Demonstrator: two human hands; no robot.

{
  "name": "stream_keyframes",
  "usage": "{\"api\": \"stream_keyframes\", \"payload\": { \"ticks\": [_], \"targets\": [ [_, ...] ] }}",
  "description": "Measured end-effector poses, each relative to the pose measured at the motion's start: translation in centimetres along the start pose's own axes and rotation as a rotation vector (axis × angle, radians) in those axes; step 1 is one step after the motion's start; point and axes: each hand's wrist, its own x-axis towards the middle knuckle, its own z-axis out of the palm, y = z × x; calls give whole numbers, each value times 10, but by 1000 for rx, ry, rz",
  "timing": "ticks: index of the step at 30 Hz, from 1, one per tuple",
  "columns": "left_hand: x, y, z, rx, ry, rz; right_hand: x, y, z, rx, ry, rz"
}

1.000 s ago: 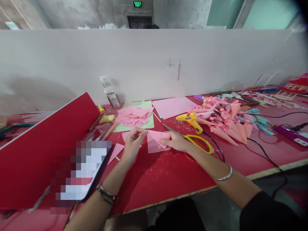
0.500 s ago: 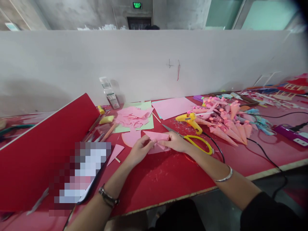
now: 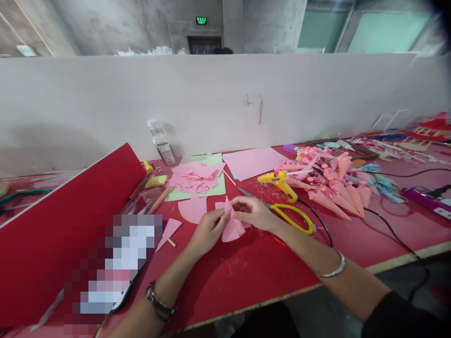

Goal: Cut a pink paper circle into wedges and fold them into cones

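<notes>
Between my two hands is a piece of pink paper point(image 3: 233, 230), folded into a pleated, cone-like shape with its point upward. My left hand point(image 3: 211, 229) pinches its left side with thumb and fingers. From the right, my right hand point(image 3: 254, 213) grips it near the middle, fingers bent. A flat pink paper sector point(image 3: 193, 208) lies just left of the held piece, and a smaller pink triangle point(image 3: 170, 232) rests further left. Close beyond my right hand are yellow-handled scissors point(image 3: 294, 217), partly hidden by my hand and wrist.
A yellow glue gun point(image 3: 280, 182) lies behind the scissors, its black cord running right. Pink paper cones point(image 3: 334, 188) are heaped at right. Pink scraps point(image 3: 197, 176) lie on green paper. A red board point(image 3: 70, 230) and a blurred phone point(image 3: 120, 263) are at left; a clear bottle point(image 3: 162, 145) stands behind.
The pink paper in my hands has turned from lying sideways to pointing upward, its lower edge fanning toward me. The view has tilted up slightly.
</notes>
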Motion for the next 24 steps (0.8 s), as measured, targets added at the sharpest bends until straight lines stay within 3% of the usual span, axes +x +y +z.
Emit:
{"api": "stream_keyframes", "payload": {
  "ticks": [24],
  "targets": [
    [1,-4,-3,222,-198,59,2,2,-7,-58,208,-6]
  ]
}}
